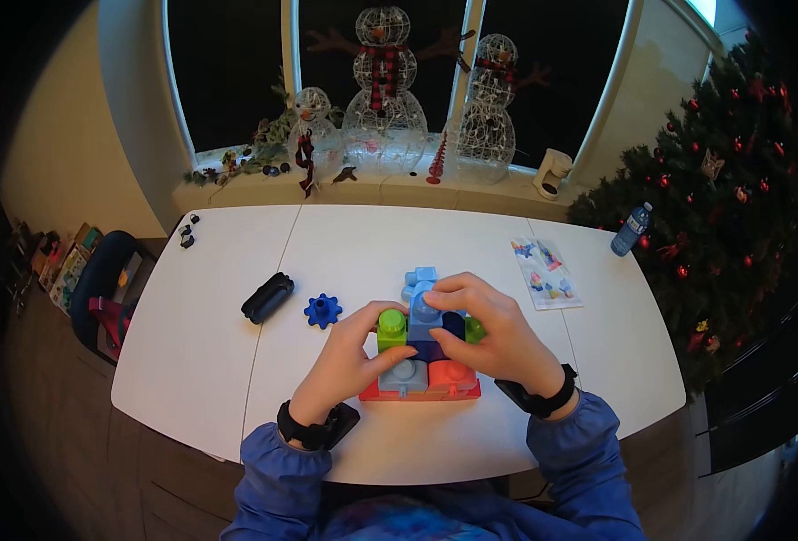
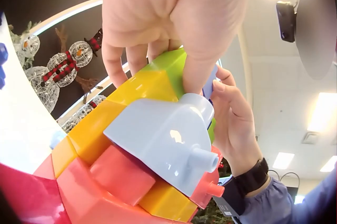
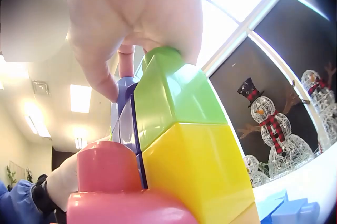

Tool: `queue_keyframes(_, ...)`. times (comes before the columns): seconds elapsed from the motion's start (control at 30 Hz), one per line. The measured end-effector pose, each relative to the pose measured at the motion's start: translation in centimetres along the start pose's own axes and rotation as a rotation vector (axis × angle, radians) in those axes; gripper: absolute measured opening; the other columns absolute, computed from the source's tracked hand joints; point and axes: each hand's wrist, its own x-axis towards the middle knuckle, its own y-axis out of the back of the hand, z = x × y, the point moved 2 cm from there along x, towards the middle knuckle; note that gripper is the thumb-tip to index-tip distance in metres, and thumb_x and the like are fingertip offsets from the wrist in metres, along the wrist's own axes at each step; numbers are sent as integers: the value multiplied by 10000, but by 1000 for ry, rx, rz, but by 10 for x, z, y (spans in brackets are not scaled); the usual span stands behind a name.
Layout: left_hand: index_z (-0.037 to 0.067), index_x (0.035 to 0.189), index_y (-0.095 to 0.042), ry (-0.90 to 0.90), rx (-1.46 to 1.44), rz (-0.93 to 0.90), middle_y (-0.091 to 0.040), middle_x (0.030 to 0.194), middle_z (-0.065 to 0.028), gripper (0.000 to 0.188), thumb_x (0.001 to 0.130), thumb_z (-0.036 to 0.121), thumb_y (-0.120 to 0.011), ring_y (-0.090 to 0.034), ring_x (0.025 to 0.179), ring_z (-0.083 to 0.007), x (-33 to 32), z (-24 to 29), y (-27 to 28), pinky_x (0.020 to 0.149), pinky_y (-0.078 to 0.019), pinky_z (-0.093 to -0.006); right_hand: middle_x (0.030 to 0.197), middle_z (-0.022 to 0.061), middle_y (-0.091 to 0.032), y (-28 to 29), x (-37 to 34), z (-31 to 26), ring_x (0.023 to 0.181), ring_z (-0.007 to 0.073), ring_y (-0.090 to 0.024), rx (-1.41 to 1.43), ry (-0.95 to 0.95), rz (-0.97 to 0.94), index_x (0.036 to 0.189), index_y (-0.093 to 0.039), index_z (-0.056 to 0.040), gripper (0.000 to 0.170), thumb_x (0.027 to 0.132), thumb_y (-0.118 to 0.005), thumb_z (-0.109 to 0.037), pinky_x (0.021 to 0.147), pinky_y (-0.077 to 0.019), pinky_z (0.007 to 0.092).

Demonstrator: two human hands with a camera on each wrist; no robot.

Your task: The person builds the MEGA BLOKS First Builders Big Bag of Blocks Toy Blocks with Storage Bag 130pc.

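On the white table a stack of chunky toy building blocks stands in front of the person. In the head view my right hand [image 1: 504, 335] pinches a blue block [image 1: 424, 326] at the top middle of the stack, thumb low and fingers on top. My left hand [image 1: 336, 365] grips a lime green block [image 1: 392, 332] at the stack's left, thumb in front and fingers behind. Below are a pale blue spouted block [image 2: 158, 134], a coral block [image 1: 452, 376] and a red base [image 1: 385, 395]. Yellow blocks [image 3: 195, 161] show in both wrist views.
Behind the stack lies a light blue piece [image 1: 424, 273]. To the left are a blue gear [image 1: 323, 311] and a black case [image 1: 267, 298]. An instruction sheet [image 1: 548, 275] and a water bottle [image 1: 632, 230] are at the right. Small dark items [image 1: 187, 236] sit far left.
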Motion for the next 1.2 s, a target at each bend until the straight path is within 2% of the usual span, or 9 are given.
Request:
queue_keyframes(0.1,49,1276,-610,5,14,0,-710,1137,-135,487,872,168,-856,-693,1042,-278,-1,2,0,959,-534,-363,1217,149,-666,3,1,-1,1101,320,-692,-16,21,-26,1280,-664,-41,375,914,-745,-42,957,-556,390)
queue_keyframes(0.2,48,1269,-611,-8,26,5,-711,1139,-143,482,869,163,-856,-691,1052,-299,0,3,1,967,-526,-368,1255,128,-674,10,-1,33,1116,250,-701,371,-99,-12,1306,-659,-46,330,985,-704,-105,971,-549,373)
queue_keyframes(0.23,48,1268,-612,-15,27,8,-712,1140,-147,481,868,161,-855,-691,1056,-307,0,3,1,969,-523,-370,1284,111,-675,12,-2,37,1134,200,-697,483,-309,62,1336,-646,-51,322,1034,-659,-160,980,-542,355)
queue_keyframes(0.33,45,1265,-611,-18,42,4,-711,1144,-157,481,866,156,-855,-690,1060,-326,0,2,1,969,-521,-373,1298,117,-676,9,-10,96,1136,217,-705,182,-399,101,1358,-630,-59,365,1029,-682,-209,981,-537,362)
queue_keyframes(0.47,27,1250,-628,-15,45,11,-704,1101,-115,492,848,145,-885,-667,1020,-247,0,3,0,981,-510,-352,1305,147,-668,-11,-30,146,1142,345,-683,-227,-255,-159,1351,-641,-91,419,976,-745,-248,985,-542,420)
queue_keyframes(0.7,27,1249,-634,-14,53,11,-707,1094,-118,496,845,161,-888,-667,1003,-258,0,4,1,965,-510,-352,1168,171,-681,-26,-40,156,1095,409,-667,-293,-347,-366,1315,-648,-114,410,937,-727,-254,916,-551,470)
queue_keyframes(0.9,30,1251,-635,-31,56,18,-710,1093,-121,495,846,160,-888,-670,1003,-264,0,4,1,963,-512,-353,1098,160,-701,-20,-39,148,1061,370,-693,-305,-275,-137,1306,-631,-96,445,879,-756,-75,905,-572,435)
queue_keyframes(1.03,30,1246,-635,-37,53,26,-711,1096,-121,491,845,157,-888,-672,1010,-261,-1,2,0,968,-513,-352,1138,107,-668,9,-16,101,1029,196,-703,32,-446,164,1328,-586,-71,464,890,-727,-13,907,-576,318)
queue_keyframes(1.2,32,1246,-635,-22,51,21,-710,1097,-113,492,844,157,-889,-672,1014,-254,0,3,0,973,-513,-354,1256,95,-595,25,-10,59,982,163,-704,391,-347,318,1367,-494,-51,566,873,-761,13,917,-561,305)
